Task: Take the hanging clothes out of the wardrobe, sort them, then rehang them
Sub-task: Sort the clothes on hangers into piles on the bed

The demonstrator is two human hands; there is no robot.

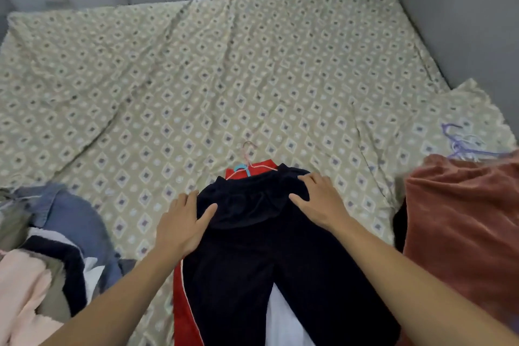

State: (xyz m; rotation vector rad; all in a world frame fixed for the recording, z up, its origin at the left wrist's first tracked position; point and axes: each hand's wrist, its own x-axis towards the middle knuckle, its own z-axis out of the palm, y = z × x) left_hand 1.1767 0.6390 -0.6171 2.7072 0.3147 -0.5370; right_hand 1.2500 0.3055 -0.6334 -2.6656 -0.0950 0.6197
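The bed (196, 78) lies mostly bare under its diamond-patterned sheet, with open room across the middle and out to the far edge by the wall. Along the near left edge sits a heap of clothes (56, 233); at the near right edge a rust-coloured garment (463, 219) lies with purple hangers (463, 143) just beyond it. At the middle of the near edge, dark navy trousers (266, 261) lie flat over a red garment (185, 303) on a pink hanger (248, 160). The left hand (182, 222) and right hand (320, 199) rest on the elastic waistband, each grip spread, fingers straight, pressing the cloth flat.
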